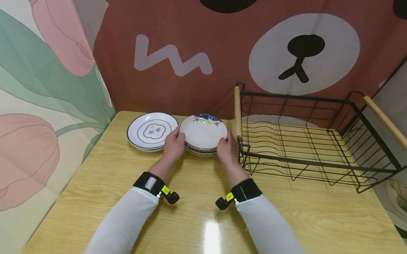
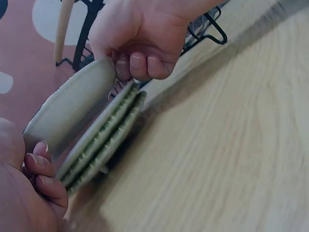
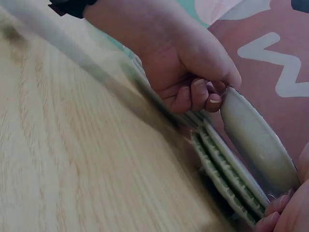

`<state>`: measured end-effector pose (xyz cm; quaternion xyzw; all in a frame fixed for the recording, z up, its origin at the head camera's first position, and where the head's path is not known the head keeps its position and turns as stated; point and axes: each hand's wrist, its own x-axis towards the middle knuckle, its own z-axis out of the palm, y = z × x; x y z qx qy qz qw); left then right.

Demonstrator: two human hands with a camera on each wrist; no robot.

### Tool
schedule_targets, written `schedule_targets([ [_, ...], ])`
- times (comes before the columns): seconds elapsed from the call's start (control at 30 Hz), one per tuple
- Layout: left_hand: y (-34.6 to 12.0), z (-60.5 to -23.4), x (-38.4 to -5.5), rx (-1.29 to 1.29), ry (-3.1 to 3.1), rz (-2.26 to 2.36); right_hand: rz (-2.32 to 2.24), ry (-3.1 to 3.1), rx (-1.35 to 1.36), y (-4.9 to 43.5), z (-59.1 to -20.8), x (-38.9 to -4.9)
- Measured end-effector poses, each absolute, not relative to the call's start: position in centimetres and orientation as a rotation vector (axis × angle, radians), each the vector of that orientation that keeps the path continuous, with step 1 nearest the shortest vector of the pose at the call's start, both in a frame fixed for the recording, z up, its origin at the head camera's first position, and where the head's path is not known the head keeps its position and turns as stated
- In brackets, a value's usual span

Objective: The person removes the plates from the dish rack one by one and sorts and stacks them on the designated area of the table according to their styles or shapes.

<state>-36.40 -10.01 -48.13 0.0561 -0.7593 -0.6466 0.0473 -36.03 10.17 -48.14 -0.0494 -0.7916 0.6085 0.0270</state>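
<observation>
Both hands grip a white plate [image 1: 203,133] with red and yellow flowers and a blue patterned edge. My left hand [image 1: 175,142] pinches its left rim, thumb on top and fingers curled underneath. Opposite it, my right hand [image 1: 227,147] pinches the right rim the same way. In the left wrist view the held plate [image 2: 72,106] is apart from the green-edged plates [image 2: 104,140] stacked below it. These lower plates are mostly hidden in the head view. Left of them, a stack of white plates [image 1: 142,124] with blue rims stands on the table.
A black wire dish rack [image 1: 318,162] with wooden handles stands on the right of the wooden table [image 1: 182,227]. Its left handle [image 1: 238,112] is close to my right hand. A printed cloth [image 1: 169,92] hangs behind the table, and a floral cloth [image 1: 53,124] hangs at the left.
</observation>
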Motion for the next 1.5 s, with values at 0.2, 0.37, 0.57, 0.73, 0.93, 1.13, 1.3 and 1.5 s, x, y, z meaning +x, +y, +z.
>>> schedule_targets([
  [0.2,-10.1,-49.3,-36.7,0.155,-2.360,-1.944,1.782,-2.473,-0.180,10.2,-48.9,-36.1],
  [0.37,-9.9,-49.6,-36.7,0.177,-2.342,-1.953,1.683,-2.471,-0.218,10.1,-49.3,-36.2],
  [0.57,-9.8,-49.8,-37.0,0.186,-2.318,-1.969,1.641,-2.470,-0.281,9.9,-49.5,-36.2],
  [0.73,-9.9,-49.8,-37.1,0.177,-2.333,-1.979,1.668,-2.463,-0.288,9.9,-49.4,-36.2],
  [0.93,-10.0,-50.1,-37.0,0.194,-2.344,-2.015,1.632,-2.470,-0.290,9.8,-49.5,-36.0],
  [1.13,-10.1,-50.6,-36.9,0.213,-2.385,-2.022,1.635,-2.437,-0.280,9.7,-49.9,-36.1],
  [1.3,-10.3,-50.8,-36.9,0.200,-2.419,-1.991,1.632,-2.423,-0.309,9.4,-50.3,-36.1],
  [1.5,-10.2,-51.1,-36.7,0.176,-2.434,-1.970,1.594,-2.388,-0.366,9.1,-50.7,-35.9],
])
